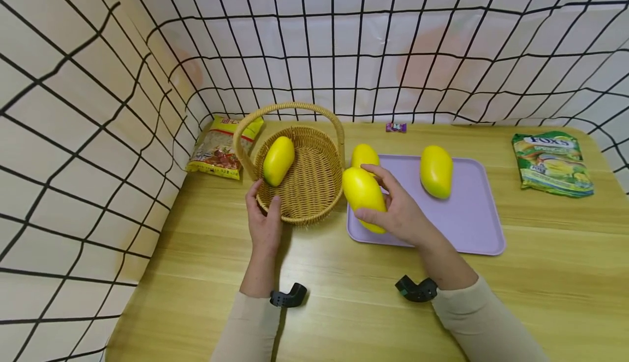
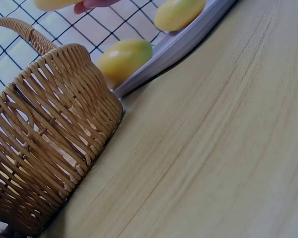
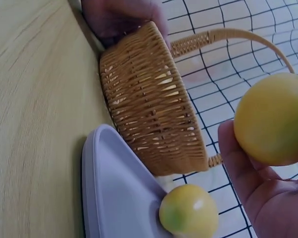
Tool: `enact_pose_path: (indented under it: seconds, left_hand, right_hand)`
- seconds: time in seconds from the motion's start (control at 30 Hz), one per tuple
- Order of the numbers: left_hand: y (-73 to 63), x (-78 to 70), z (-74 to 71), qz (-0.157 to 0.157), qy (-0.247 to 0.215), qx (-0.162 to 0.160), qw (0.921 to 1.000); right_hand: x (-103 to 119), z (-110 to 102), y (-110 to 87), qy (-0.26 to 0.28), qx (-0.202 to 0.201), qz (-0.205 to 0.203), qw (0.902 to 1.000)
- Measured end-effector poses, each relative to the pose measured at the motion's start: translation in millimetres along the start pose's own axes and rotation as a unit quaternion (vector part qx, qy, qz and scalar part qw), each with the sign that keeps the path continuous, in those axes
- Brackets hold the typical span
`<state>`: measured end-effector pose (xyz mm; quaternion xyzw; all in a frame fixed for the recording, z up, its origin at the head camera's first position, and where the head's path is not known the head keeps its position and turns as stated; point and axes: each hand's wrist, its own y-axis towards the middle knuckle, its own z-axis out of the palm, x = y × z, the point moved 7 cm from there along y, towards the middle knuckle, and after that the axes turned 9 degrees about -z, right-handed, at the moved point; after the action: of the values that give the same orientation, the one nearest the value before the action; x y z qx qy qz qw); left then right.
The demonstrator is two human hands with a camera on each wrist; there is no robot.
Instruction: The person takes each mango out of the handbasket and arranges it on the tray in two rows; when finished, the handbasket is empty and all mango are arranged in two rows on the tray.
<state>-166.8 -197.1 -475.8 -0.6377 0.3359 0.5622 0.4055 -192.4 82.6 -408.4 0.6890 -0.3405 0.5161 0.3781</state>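
My right hand (image 1: 400,212) holds a yellow mango (image 1: 365,198) above the left end of a lilac tray (image 1: 472,225), just right of the wicker basket (image 1: 339,201). In the right wrist view the fingers and thumb wrap that mango (image 3: 273,119) well off the tabletop. At the basket's near left side, my left hand (image 1: 265,225) grips the rim, thumb toward the inside. One mango (image 1: 279,161) lies inside the basket, against its left wall. On the tray are two more, a mango (image 1: 436,172) toward the back and a partly hidden mango (image 1: 365,156) at the back left corner.
A yellow food packet (image 1: 221,149) lies behind the basket on the left. A small purple wrapped sweet (image 1: 396,127) sits near the table's back edge, and a green Fox's bag (image 1: 552,164) lies far right. Black-gridded white sheeting (image 1: 314,45) encloses the back and sides.
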Motion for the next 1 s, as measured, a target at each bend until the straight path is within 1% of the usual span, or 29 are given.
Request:
enact_pose_path:
  seconds: [0.07,0.1,0.13,0.27,0.33,0.47,0.6,0.7,0.8,0.9,1.0]
  left_hand:
    - [-0.4,0.1,0.2,-0.002,0.001,0.000,1.0000]
    - [1.7,3.9,-0.3,0.000,0.003,-0.001,1.0000]
    - [1.5,4.1,-0.6,0.000,0.004,-0.003,1.0000]
    - [1.3,4.5,-0.8,-0.002,0.007,-0.005,1.0000]
    - [1.2,4.6,-0.8,-0.001,0.013,-0.008,0.9999]
    - [1.0,3.7,-1.0,0.004,0.023,-0.012,0.9997]
    - [0.6,2.3,-1.0,0.006,0.022,-0.011,0.9997]
    - [0.3,2.0,-0.9,0.006,0.023,-0.009,0.9997]
    - [0.6,2.9,-0.9,0.004,0.023,-0.009,0.9997]
    - [1.0,3.5,-1.0,0.004,0.025,-0.009,0.9996]
    - [1.4,3.1,-0.7,0.007,0.024,-0.008,0.9997]
  right_hand:
    - [-2.6,-2.8,-0.7,-0.004,-0.005,0.015,0.9999]
    - [-3.6,-4.5,-0.8,-0.010,-0.007,0.019,0.9997]
    - [-4.4,-6.9,-1.0,-0.026,-0.011,0.023,0.9994]
    - [-6.5,-19.1,-2.2,-0.072,-0.025,0.026,0.9968]
    - [-6.8,-24.6,-3.1,-0.083,-0.028,0.023,0.9959]
    - [-10.0,-31.6,-4.4,-0.085,-0.026,0.030,0.9956]
    - [-16.6,-33.8,-4.7,-0.077,-0.021,0.061,0.9949]
    - [-20.4,-32.2,-5.3,-0.066,-0.009,0.075,0.9950]
    - [-24.2,-27.4,-5.8,-0.048,0.017,0.080,0.9955]
    - [-30.3,-22.3,-6.0,-0.048,0.043,0.093,0.9936]
    - [-36.7,-17.6,-5.8,-0.061,0.059,0.113,0.9899]
